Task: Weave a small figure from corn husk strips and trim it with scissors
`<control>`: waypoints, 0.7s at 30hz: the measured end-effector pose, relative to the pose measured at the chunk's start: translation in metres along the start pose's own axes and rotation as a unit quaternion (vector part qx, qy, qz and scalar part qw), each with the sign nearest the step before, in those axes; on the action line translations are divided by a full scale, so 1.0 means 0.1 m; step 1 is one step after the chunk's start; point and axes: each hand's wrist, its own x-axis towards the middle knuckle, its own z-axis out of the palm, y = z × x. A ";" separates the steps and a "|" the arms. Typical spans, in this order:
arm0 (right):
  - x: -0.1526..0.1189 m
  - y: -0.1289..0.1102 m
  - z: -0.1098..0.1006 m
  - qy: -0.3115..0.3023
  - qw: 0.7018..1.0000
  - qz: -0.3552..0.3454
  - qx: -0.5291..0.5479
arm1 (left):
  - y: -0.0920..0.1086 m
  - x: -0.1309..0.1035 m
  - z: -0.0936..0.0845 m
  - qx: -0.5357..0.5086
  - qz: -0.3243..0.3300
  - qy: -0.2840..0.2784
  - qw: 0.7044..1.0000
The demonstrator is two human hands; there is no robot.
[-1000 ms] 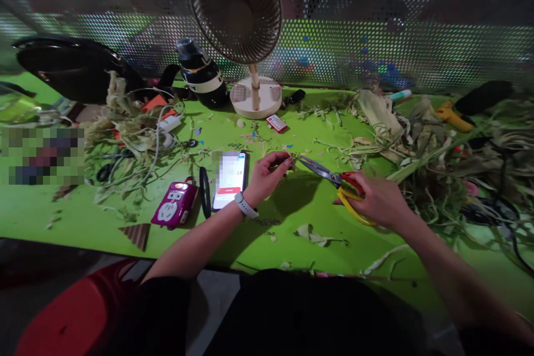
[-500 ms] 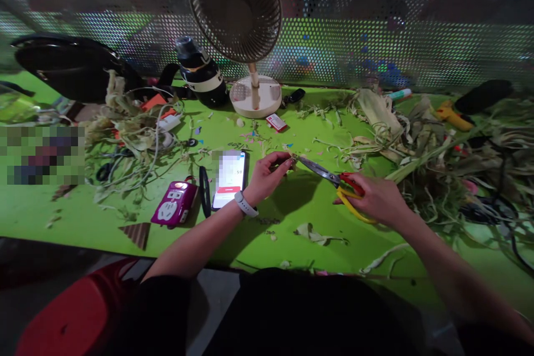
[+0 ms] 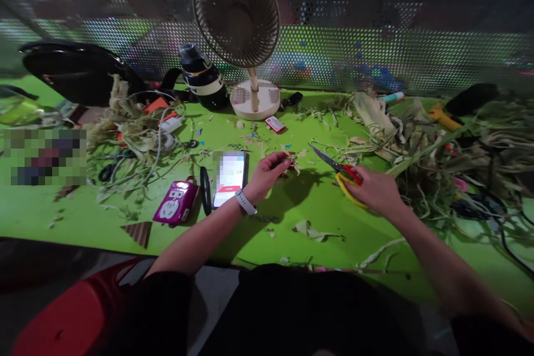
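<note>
My left hand (image 3: 269,176), with a pale band at the wrist, pinches a small piece of dried plant husk (image 3: 295,162) above the green table. To its right my right hand (image 3: 373,188) grips scissors (image 3: 329,160) with red and yellow handles. Their blades point up and left, a short distance from the husk piece and not touching it. A lit phone (image 3: 230,181) lies just left of my left hand. A loose pale leaf (image 3: 311,231) is on the table below the hands.
Dried husks (image 3: 375,119) and green strands heap at the right. More plant fibres (image 3: 125,117) lie left, near a purple power socket (image 3: 176,203). A fan (image 3: 254,99), a black bottle (image 3: 204,79) and a small red-white box (image 3: 275,124) stand behind. The green table's (image 3: 92,222) front edge faces me.
The scissors have moved right, away from the piece in my left hand, whose pale strands now show more. The whole view has shifted slightly.
</note>
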 end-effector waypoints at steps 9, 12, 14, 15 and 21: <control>-0.01 -0.04 -0.03 -0.033 0.983 0.026 0.179 | 0.01 -0.04 0.05 -0.087 -0.059 -0.011 0.994; -0.06 -0.05 -0.16 -0.120 0.925 -0.007 0.360 | 0.02 -0.04 0.06 -0.092 -0.021 0.013 0.995; -0.10 -0.07 -0.24 -0.167 0.906 -0.037 0.388 | 0.03 -0.05 0.07 -0.089 0.006 0.027 0.996; -0.12 -0.10 -0.27 -0.178 0.907 -0.055 0.378 | 0.03 -0.05 0.07 -0.088 0.017 0.034 0.995; -0.19 -0.23 -0.27 -0.182 0.928 -0.127 0.299 | 0.02 -0.08 0.10 -0.068 0.043 0.042 0.996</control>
